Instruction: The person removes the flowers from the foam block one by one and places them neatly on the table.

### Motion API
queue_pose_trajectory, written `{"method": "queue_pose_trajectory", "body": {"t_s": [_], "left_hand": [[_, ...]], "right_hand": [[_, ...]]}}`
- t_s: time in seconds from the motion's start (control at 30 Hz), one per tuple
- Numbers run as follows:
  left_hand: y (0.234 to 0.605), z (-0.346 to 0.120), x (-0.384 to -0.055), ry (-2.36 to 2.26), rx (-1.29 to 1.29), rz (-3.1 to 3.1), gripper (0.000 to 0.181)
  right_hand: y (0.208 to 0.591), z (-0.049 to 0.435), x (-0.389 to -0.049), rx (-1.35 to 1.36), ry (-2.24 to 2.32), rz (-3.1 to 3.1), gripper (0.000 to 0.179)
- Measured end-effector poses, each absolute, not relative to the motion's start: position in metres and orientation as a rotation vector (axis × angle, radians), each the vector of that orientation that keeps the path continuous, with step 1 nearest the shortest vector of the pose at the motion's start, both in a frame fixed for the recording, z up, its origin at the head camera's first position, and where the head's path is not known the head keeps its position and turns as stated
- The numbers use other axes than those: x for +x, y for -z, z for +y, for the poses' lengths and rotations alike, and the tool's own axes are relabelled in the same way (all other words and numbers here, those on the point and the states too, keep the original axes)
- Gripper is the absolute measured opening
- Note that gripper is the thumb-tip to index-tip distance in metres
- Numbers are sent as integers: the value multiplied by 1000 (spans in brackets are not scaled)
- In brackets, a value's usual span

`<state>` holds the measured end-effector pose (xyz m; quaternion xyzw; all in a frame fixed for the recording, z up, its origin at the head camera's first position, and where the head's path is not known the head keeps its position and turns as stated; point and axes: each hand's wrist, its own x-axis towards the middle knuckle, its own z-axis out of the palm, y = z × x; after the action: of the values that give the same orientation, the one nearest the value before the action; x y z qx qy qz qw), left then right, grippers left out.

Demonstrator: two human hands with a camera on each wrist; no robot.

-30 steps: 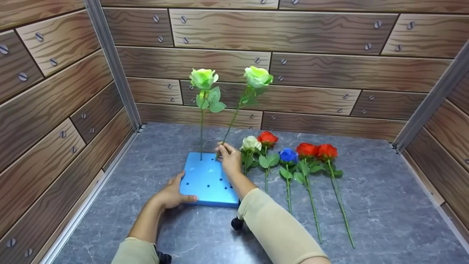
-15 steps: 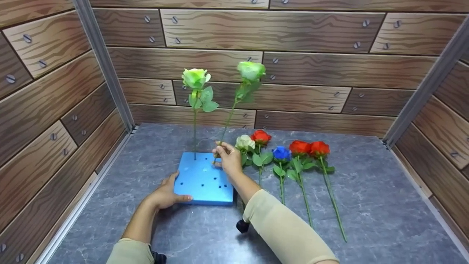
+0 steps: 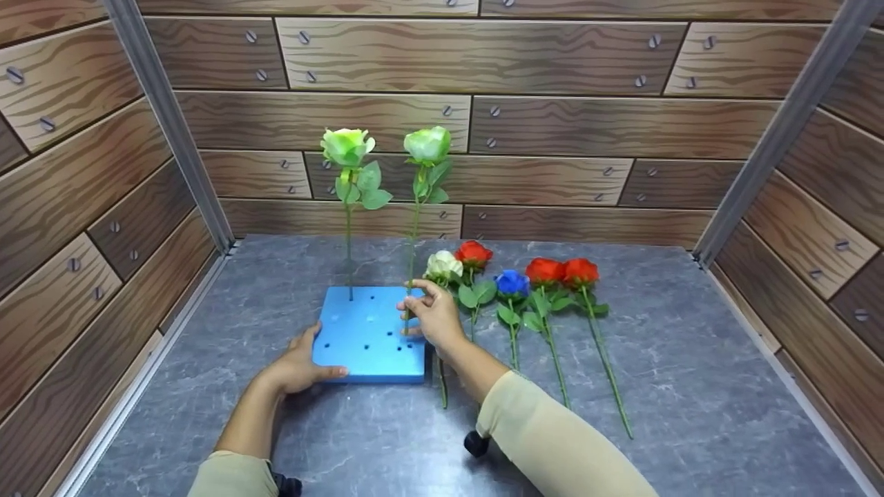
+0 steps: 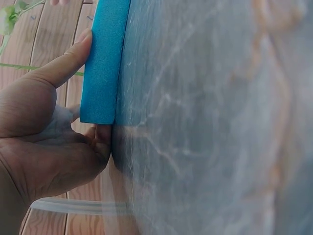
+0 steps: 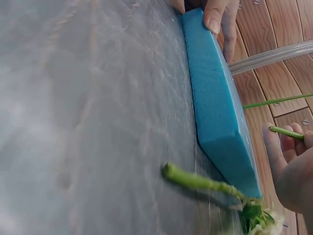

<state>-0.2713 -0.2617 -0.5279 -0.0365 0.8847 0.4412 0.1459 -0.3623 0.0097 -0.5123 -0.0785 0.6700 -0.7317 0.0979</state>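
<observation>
My left hand (image 3: 293, 369) holds the near left corner of a blue foam block (image 3: 359, 359) with several small holes in its top. Its thumb lies on the block's top edge, the fingers along the left side. A light green artificial rose (image 3: 347, 147) stands upright in the block's back left part. My right hand (image 3: 442, 321) pinches the stem of a second light green rose (image 3: 427, 145) over the block's right side, almost upright. In the right wrist view, the cut end of that held stem (image 5: 286, 132) shows above the block's top face.
On the grey marbled table (image 3: 677, 386), right of the block, lie a white rose (image 3: 443, 265), a red rose (image 3: 474, 254), a blue rose (image 3: 512, 283) and two more red roses (image 3: 581, 272), stems toward me. Wood-patterned walls (image 3: 387, 55) enclose the back and sides.
The right hand has brought the held rose from a rightward tilt to nearly upright, its lower end coming nearer along the block. The left hand stays on the block. The head view has turned right.
</observation>
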Motion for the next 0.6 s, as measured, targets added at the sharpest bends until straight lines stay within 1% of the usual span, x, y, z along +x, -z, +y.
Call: {"method": "queue_pose_trajectory", "body": {"t_s": [0.17, 0.4, 0.6], "left_hand": [[527, -262, -270, -1275, -97, 2540, 126], [526, -262, -269, -1272, -84, 2534, 127], [526, -261, -270, -1256, -76, 2544, 127]], "right_hand": [[507, 23, -350, -234, 2101, 2017, 32], [501, 43, -335, -295, 2020, 2029, 40], [496, 61, -322, -301, 1911, 2125, 36]]}}
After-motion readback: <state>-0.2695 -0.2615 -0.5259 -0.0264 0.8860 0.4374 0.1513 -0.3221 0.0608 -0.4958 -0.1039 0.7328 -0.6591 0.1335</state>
